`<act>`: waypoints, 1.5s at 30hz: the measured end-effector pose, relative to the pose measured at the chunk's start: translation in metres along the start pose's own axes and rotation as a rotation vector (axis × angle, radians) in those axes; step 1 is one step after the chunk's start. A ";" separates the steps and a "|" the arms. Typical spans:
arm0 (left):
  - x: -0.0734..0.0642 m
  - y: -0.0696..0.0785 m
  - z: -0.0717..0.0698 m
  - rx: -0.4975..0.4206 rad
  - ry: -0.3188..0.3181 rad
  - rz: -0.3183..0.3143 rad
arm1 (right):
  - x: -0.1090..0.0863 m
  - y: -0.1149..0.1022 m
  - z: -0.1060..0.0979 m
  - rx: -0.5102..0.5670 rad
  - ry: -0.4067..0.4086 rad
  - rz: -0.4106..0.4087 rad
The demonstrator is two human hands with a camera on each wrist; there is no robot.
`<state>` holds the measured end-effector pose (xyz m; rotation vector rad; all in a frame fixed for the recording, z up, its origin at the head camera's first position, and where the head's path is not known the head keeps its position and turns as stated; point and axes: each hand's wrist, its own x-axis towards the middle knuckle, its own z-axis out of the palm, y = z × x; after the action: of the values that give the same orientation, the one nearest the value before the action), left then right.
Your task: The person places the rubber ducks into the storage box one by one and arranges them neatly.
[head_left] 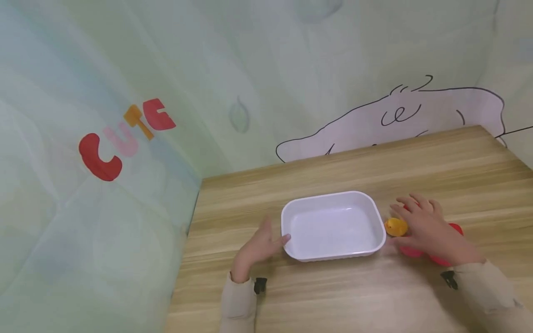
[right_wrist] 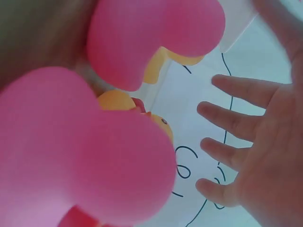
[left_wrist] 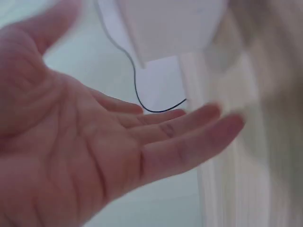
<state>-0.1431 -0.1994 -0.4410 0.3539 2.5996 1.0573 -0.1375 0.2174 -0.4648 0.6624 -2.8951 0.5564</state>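
A white rectangular tray [head_left: 333,231] lies on the wooden table, with bare floor inside. At its left front corner is my left hand [head_left: 259,245], the thumb at the rim in the head view. Its fingers look straight in the left wrist view, with the tray [left_wrist: 170,28] blurred above them. My right hand [head_left: 429,231] reaches over small toys right of the tray, fingers spread. A yellow duck toy [head_left: 396,226] sits near those fingers, close to the tray. Rounded pink toys [right_wrist: 128,156] fill the near side of the right wrist view, apart from the right hand [right_wrist: 265,137].
The wooden tabletop [head_left: 233,199] extends around the tray. A red toy [head_left: 456,228] shows beside the right hand, partly covered by it. Behind the table hangs a pale cloth backdrop [head_left: 250,69] with line drawings and coloured letters.
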 end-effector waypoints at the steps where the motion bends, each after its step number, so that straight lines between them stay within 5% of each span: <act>1: 0.002 0.000 -0.002 -0.013 0.014 0.009 | 0.002 0.001 0.000 -0.011 0.001 -0.004; 10: 0.019 0.011 -0.002 -0.296 -0.011 -0.071 | 0.013 0.006 0.004 -0.013 -0.036 0.034; 21: 0.024 0.015 -0.004 -0.334 -0.044 -0.080 | 0.016 0.007 0.006 -0.004 0.001 0.009; 45: 0.026 0.016 -0.003 -0.335 -0.080 -0.040 | 0.047 -0.036 -0.053 -0.059 -0.039 -0.087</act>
<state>-0.1667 -0.1811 -0.4326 0.2559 2.2954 1.4046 -0.1616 0.1889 -0.3949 0.7944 -2.8889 0.4505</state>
